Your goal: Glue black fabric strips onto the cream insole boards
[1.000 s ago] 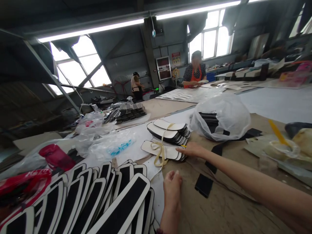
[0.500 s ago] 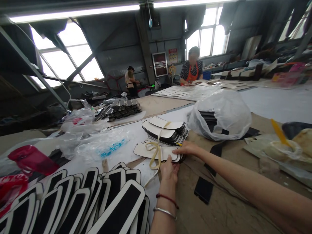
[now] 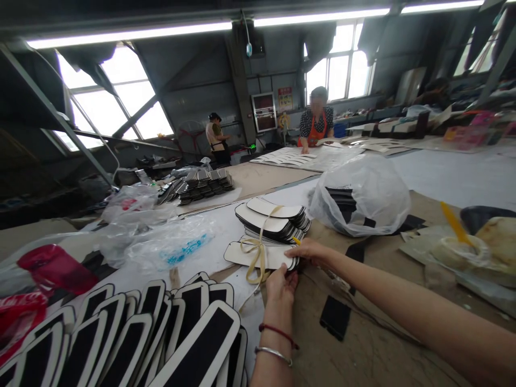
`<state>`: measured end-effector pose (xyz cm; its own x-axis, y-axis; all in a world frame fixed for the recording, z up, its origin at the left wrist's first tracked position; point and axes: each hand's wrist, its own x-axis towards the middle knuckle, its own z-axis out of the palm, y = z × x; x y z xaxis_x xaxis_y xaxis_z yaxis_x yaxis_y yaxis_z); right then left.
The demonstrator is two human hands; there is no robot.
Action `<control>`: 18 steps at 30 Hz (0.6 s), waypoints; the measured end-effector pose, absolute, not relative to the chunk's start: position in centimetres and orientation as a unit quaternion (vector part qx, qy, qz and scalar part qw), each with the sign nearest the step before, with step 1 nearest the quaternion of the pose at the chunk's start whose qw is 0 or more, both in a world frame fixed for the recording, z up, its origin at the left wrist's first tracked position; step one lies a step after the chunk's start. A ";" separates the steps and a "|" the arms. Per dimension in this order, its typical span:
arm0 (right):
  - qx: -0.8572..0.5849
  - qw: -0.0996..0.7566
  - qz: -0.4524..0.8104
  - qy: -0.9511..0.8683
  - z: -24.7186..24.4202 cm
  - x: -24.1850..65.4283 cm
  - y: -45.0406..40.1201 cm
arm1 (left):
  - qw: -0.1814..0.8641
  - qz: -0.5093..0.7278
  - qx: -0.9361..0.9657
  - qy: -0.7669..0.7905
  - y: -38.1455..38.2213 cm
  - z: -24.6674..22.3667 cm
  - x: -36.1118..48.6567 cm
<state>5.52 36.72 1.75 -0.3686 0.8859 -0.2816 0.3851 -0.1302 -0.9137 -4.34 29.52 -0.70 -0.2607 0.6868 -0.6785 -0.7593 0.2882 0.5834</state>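
Observation:
A short stack of white, dark-edged strip pieces (image 3: 237, 255) lies in front of me, with a loose cream ribbon (image 3: 255, 252) draped over it. My left hand (image 3: 281, 284), with a red cord and a metal bangle at the wrist, closes on the stack's right end from the near side, thumb on top. From the right, my right hand (image 3: 309, 251) grips the same end, fingers partly hidden. A small yellow tip (image 3: 297, 241) sticks out by its fingers; its kind is unclear. Right behind rises a taller pile of similar pieces (image 3: 264, 216).
Many black-centred white pieces (image 3: 201, 344) fan out at the lower left. Clear plastic bags (image 3: 161, 242) lie beyond them. At right stand a translucent bag (image 3: 379, 199) of dark pieces and a tub (image 3: 459, 250) with a yellow handle. A co-worker (image 3: 318, 121) leans at the far table.
The held stack has shifted slightly, its left end a little to the right. Both hands stay at its right end. The far co-worker now reaches an arm down to the table.

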 end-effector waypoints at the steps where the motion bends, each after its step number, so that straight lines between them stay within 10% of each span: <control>1: -0.520 0.225 0.548 -0.615 2.0 5.6 36.5 | 0.612 0.598 -0.038 0.515 29.3 -0.5 -4.2; 18: -0.498 0.256 0.416 -0.717 11.4 19.3 28.6 | 0.628 0.665 -0.068 0.398 22.7 0.9 -1.5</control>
